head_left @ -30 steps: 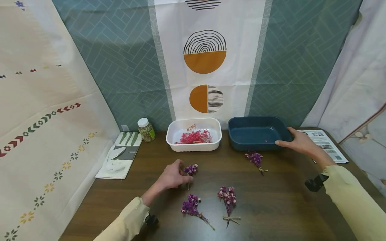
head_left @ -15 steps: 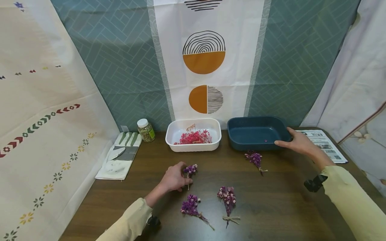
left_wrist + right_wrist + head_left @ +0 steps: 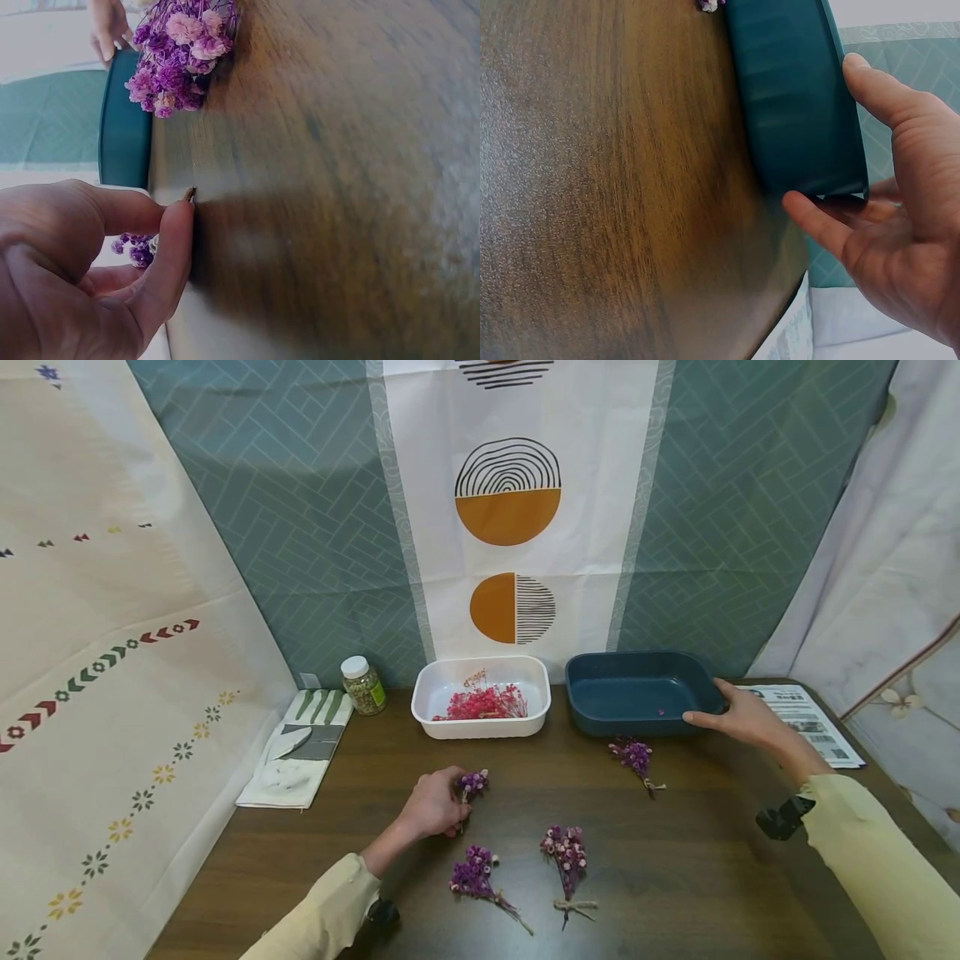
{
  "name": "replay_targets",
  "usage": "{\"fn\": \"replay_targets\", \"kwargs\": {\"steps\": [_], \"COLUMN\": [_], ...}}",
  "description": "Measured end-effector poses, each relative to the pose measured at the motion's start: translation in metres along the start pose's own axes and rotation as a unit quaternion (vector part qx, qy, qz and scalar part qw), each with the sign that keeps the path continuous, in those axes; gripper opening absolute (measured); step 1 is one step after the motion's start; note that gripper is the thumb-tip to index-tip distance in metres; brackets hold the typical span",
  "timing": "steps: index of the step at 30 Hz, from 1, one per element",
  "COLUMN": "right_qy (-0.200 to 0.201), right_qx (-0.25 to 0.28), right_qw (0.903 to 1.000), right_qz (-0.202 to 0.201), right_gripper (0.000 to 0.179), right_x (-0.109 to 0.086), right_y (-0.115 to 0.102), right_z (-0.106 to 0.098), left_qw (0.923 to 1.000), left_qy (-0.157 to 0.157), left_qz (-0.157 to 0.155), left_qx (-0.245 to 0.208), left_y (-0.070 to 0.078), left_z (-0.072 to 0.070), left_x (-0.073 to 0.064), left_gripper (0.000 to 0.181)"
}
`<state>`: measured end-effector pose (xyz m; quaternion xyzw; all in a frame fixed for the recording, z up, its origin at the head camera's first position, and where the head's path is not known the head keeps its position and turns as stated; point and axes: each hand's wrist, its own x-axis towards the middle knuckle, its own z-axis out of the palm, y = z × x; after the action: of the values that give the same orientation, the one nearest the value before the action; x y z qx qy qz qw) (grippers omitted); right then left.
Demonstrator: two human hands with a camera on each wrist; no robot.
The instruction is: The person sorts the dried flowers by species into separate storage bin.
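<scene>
My left hand [image 3: 433, 804] pinches the thin stem of a small purple dried flower bunch [image 3: 473, 782] between thumb and forefinger. In the left wrist view the stem end pokes out at the fingertips, close over the table, while the purple heads [image 3: 140, 253] show partly behind the fingers. My right hand [image 3: 750, 720] holds the right end of a dark blue rectangular basin [image 3: 637, 725], thumb on the rim and fingers round the end wall [image 3: 802, 135]. Two tied purple bunches lie nearer me, one left [image 3: 472, 872] and one right [image 3: 566, 852]. Another bunch [image 3: 633, 757] lies before the basin.
A white basin [image 3: 480, 728] with pink-red dried flowers [image 3: 486, 700] stands left of the blue one. Farther left are a white-capped jar [image 3: 364, 687] and a folded cloth [image 3: 292, 768]. Printed paper [image 3: 813, 718] lies at the right. Fabric hangs behind the table.
My left fingers have closed on the stem of the small flower bunch and shifted it slightly left. The right hand and the blue basin stay in place.
</scene>
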<state>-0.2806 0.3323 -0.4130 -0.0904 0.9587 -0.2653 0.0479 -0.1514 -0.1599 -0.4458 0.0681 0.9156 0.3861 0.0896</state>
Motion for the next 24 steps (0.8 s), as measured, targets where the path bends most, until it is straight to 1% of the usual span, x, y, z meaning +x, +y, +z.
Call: {"fn": "replay_targets", "kwargs": {"steps": [4, 8, 10, 13, 17, 20, 24], "right_qy": [-0.001, 0.000, 0.001, 0.001, 0.000, 0.000, 0.001], "right_qx": [0.008, 0.015, 0.014, 0.011, 0.008, 0.005, 0.008], "right_qw": [1.0000, 0.9999, 0.9999, 0.9999, 0.9999, 0.9999, 0.9999], "right_qz": [0.005, 0.008, 0.008, 0.008, 0.009, 0.010, 0.008], "right_gripper": [0.108, 0.108, 0.107, 0.108, 0.109, 0.109, 0.109], "right_x": [0.0000, -0.0001, -0.0002, -0.0011, -0.0016, -0.0014, -0.0015], "right_y": [0.0005, 0.0009, 0.0010, -0.0002, -0.0015, -0.0018, -0.0023], "right_z": [0.0002, 0.0005, 0.0005, -0.0002, -0.0009, -0.0014, -0.0018], "left_qw": [1.0000, 0.9997, 0.9993, 0.9988, 0.9982, 0.9974, 0.9958], "left_qy": [0.005, 0.008, 0.011, 0.011, 0.013, 0.018, 0.026], "left_qz": [0.005, 0.015, 0.022, 0.023, 0.030, 0.043, 0.069], "left_qx": [0.004, 0.019, 0.029, 0.041, 0.050, 0.055, 0.055], "left_y": [-0.0003, 0.0000, 0.0000, 0.0000, 0.0006, 0.0014, 0.0045], "left_z": [0.0006, 0.0006, 0.0006, -0.0002, -0.0028, -0.0051, -0.0081], "left_x": [0.0002, -0.0005, -0.0012, -0.0019, -0.0020, -0.0009, 0.0001], "left_gripper": [0.052, 0.051, 0.050, 0.051, 0.054, 0.055, 0.052]}}
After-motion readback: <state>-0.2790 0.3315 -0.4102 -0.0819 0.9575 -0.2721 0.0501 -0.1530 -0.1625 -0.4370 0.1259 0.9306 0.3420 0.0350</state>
